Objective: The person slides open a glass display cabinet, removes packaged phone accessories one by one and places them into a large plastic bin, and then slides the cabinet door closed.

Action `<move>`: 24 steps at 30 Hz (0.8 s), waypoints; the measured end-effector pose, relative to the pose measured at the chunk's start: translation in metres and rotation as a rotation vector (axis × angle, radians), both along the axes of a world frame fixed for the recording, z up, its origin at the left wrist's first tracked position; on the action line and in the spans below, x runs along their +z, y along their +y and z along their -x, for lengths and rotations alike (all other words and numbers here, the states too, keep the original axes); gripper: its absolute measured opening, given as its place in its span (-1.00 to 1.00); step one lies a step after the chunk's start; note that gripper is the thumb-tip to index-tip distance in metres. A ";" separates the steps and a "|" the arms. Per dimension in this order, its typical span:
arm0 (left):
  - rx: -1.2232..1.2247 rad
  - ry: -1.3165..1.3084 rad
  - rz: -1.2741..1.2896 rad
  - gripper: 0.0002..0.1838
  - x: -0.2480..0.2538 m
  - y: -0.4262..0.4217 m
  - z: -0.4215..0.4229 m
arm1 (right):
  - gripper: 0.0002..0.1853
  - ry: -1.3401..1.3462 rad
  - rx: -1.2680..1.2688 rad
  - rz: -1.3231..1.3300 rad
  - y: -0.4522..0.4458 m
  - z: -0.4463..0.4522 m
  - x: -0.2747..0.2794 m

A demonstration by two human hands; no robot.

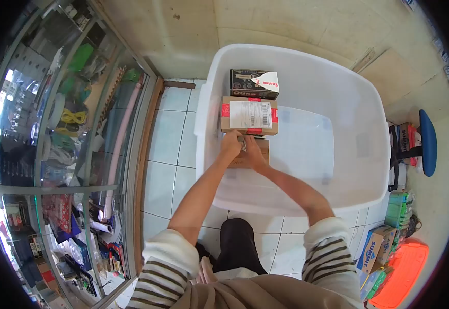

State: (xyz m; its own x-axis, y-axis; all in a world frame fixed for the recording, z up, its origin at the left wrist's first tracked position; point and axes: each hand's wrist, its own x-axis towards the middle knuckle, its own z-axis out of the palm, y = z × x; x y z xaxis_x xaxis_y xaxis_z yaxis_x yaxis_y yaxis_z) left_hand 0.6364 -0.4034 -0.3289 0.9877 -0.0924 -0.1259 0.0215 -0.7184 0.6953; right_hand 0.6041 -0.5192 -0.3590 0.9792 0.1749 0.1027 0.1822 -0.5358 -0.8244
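Inside a white tub (358, 154), two hands at the nearest of three boxes

Down at the tub's left side sits the nearest box (244, 161), brown cardboard, directly under the person's hands. The left hand (231, 146) is over its far left part, fingers bent toward the far edge; the right hand (255, 153) lies just beside it, fingers reaching to the same edge. Both look half curled at the cardboard – whether they grip it or only rest there, I cannot tell, as the hands cover much of the top.

Beyond the fingertips, close against that far edge, lies the taped box (226, 123), with red tape and a white label (250, 114). Next in the row is the black box (241, 82), a torn white paper (268, 81) with red writing on its top.

To the left, the row runs close beside the tub's wall, so room is tight there. To the right, the tub's floor is bare, a wide stretch reaching to the far right wall – the most open side. A narrower strip separates the nearest box from the wall by the person.

Outside, pale floor tiles (162, 134) part the tub from a glass cabinet (75, 189) on the left; a blue chair part (428, 144) stands near the right rim.
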 end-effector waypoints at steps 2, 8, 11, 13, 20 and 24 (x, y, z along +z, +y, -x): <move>0.087 0.073 0.083 -0.73 -0.023 -0.004 -0.002 | -0.53 0.028 -0.064 -0.045 0.007 -0.004 -0.027; 0.532 0.309 0.299 -0.75 -0.054 -0.004 -0.009 | -0.48 0.059 -0.248 -0.110 0.031 -0.019 -0.067; 0.726 0.439 0.429 -0.71 -0.100 0.004 -0.018 | -0.44 -0.009 -0.231 -0.136 0.034 -0.028 -0.088; 0.809 0.432 0.578 -0.69 -0.125 0.010 -0.021 | -0.41 -0.109 -0.198 -0.153 0.038 -0.030 -0.086; 0.823 0.447 0.584 -0.62 -0.070 -0.005 -0.015 | -0.33 0.028 -0.207 -0.071 0.033 -0.026 -0.091; 0.752 0.528 0.629 -0.63 -0.001 -0.015 -0.002 | -0.31 0.534 -0.184 -0.015 0.018 -0.005 -0.045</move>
